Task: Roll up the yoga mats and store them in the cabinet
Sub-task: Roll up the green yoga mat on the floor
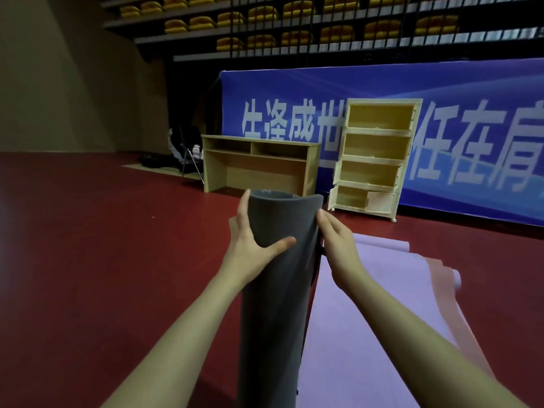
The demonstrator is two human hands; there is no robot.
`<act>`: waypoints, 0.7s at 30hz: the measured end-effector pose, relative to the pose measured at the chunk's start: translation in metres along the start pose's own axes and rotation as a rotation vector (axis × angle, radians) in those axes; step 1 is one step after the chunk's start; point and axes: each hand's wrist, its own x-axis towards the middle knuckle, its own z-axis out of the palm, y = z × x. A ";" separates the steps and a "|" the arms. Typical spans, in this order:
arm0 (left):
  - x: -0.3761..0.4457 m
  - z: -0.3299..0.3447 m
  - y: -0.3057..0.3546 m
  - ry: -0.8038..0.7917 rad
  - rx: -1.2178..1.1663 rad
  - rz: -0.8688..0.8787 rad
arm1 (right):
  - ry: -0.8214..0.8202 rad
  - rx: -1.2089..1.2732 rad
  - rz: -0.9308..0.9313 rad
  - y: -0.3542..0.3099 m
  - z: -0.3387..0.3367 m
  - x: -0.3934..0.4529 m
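From your head camera, you hold the rolled grey mat [276,284] upright between both hands. Your left hand [250,240] wraps its near-top side, thumb across the front; your right hand [338,245] grips the opposite edge with curled fingers. A purple mat [353,334] lies unrolled on the red floor [103,260] beside it. The cabinet [374,157] stands open ahead, well apart.

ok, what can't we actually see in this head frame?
- grey rolled mat: lower end cut off by the bottom edge.
- left hand: fingers hidden behind the roll, only the thumb shows.
- right hand: fingertips hidden at the roll's edge.
- pink mat: mostly covered by the purple mat.
- cabinet: bottom right compartment hidden by its closed door.
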 end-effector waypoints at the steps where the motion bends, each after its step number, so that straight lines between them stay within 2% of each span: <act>1: 0.003 -0.003 0.003 0.041 -0.041 0.022 | 0.013 0.019 0.010 -0.004 0.003 0.001; 4: 0.019 -0.009 0.018 0.182 -0.130 0.070 | 0.044 0.036 0.002 -0.018 0.014 0.009; 8: 0.032 -0.011 0.024 0.339 -0.167 0.068 | 0.111 -0.123 -0.158 -0.027 0.029 0.015; 12: 0.031 -0.002 0.007 0.351 -0.090 0.133 | 0.146 -0.095 -0.138 -0.014 0.034 0.012; 17: 0.009 0.016 -0.027 0.325 -0.051 0.141 | 0.163 -0.233 -0.224 0.025 0.032 0.004; 21: -0.009 0.032 -0.060 0.267 -0.014 0.096 | 0.143 -0.335 -0.196 0.071 0.026 -0.010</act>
